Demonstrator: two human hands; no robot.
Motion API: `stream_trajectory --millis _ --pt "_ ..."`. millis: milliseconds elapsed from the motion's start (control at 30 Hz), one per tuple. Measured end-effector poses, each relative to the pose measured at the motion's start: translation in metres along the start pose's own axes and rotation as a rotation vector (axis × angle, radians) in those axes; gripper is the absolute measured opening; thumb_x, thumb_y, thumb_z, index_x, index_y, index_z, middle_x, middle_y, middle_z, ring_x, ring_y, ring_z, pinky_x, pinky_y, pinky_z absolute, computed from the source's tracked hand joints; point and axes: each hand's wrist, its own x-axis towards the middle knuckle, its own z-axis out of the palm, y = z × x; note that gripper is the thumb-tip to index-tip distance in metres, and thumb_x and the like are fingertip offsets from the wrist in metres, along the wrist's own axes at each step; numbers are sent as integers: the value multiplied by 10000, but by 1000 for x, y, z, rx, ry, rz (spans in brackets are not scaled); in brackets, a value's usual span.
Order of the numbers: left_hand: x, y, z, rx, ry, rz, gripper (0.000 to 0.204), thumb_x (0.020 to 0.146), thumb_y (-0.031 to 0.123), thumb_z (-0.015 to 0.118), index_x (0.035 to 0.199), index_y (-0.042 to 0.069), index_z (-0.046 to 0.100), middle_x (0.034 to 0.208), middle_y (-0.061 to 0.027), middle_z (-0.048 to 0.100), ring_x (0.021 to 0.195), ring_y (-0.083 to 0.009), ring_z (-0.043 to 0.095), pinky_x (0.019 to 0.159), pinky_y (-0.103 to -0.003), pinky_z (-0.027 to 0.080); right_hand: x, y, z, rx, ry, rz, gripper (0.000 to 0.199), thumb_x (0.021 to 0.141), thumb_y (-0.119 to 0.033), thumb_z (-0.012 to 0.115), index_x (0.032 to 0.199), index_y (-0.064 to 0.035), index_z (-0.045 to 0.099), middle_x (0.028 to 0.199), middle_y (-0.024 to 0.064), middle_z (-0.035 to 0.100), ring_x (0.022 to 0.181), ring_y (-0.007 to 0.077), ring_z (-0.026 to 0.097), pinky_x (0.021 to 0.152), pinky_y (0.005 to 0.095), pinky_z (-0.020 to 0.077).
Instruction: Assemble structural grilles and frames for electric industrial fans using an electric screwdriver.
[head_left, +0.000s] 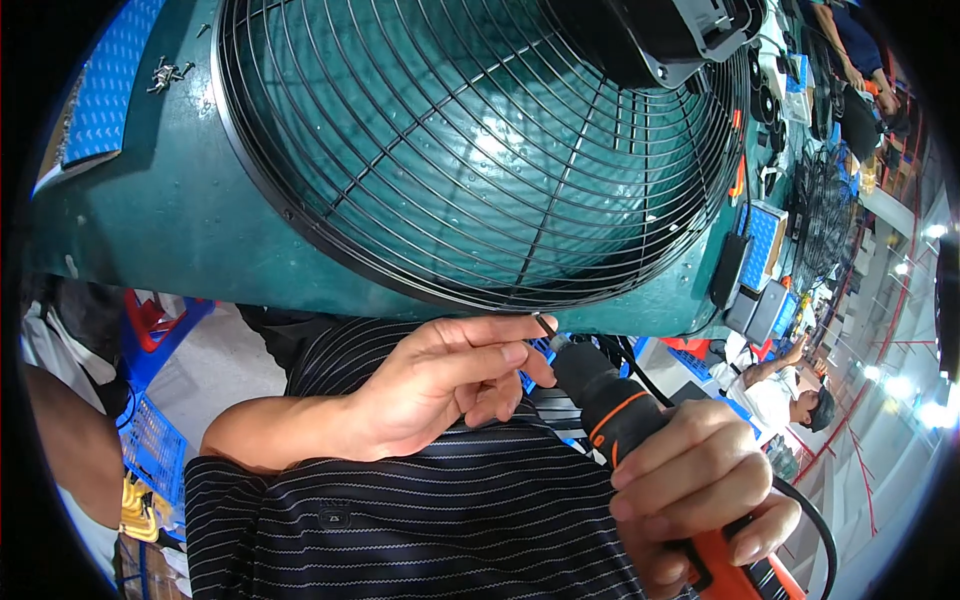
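A black wire fan guard (480, 150) lies flat on the dark green table (170, 220), its near rim just past the table's front edge. My right hand (700, 480) grips a black and orange corded power screwdriver (620, 410), its tip pointing up toward the guard's near rim. My left hand (450, 380) hovers beside the tool's tip, thumb and forefinger pinched at the bit (548, 330); whether a screw sits between them I cannot tell. A black motor housing (660, 35) rests on the guard's far side.
A small pile of screws (168, 72) and a blue mat (110, 90) lie at the table's far left. More fan guards (825, 215) and blue trays (762, 240) line the bench to the right, where other people work. Blue and red crates (150, 330) stand below.
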Motion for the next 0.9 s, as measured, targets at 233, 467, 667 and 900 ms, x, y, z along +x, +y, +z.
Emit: stream_trajectory --millis 233,467,667,900 --pt "0 -3 -2 75 -24 23 404 1012 116 499 1397 -4 473 1014 -111 651 740 -111 598 541 -201 429 -4 3 -5 80 74 -24 482 756 46 751 1123 -72 461 768 114 625 621 273 682 547 382 594" --pt "-3 3 -5 309 11 58 359 1024 95 456 1368 15 522 1038 -132 670 725 -110 614 553 -194 433 -2 13 0 33 116 -39 447 795 -30 709 1154 -63 444 767 79 608 568 207 643 528 315 565" --pt "-27 26 -4 1311 44 772 315 869 -12 627 1182 -38 642 823 -110 700 627 -148 634 556 -249 483 1 23 6 -23 242 -145 428 846 -127 690 1185 -28 448 753 58 574 504 128 593 472 239 528" --pt "-59 89 3 2448 509 1355 690 730 481 754 1287 119 570 1391 -269 429 1270 -453 396 1031 -526 340 6 28 0 21 171 -165 478 823 -105 708 1217 -32 446 728 60 586 488 132 601 458 240 535"
